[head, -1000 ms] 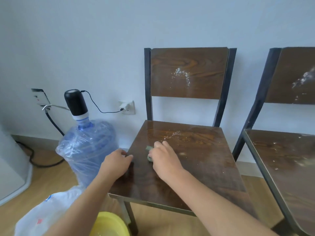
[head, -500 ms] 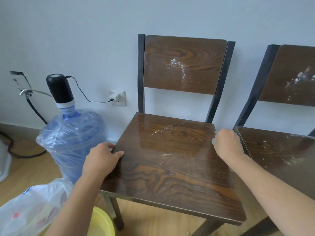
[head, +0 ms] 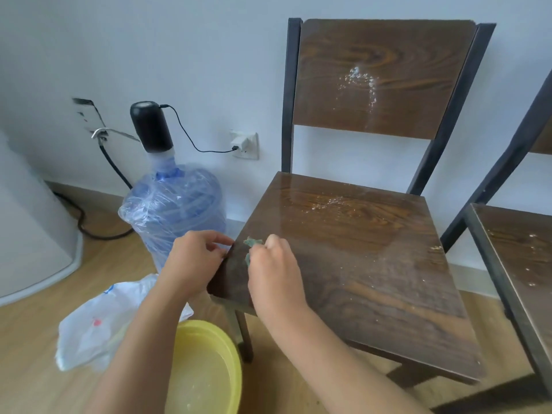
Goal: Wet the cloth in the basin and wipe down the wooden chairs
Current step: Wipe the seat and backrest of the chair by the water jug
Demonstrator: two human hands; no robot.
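At the chair [head: 358,264] seat's left edge, right hand [head: 273,273] clenches bunched cloth [head: 252,242]; left hand [head: 195,261] grips the edge.

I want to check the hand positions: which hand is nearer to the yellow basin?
Left. The left hand is almost above the basin; the right hand is up and right, over the seat.

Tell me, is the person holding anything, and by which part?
The right hand is closed on a small green cloth, bunched so only a corner shows. The left hand grips the brown wooden chair seat by its left edge.
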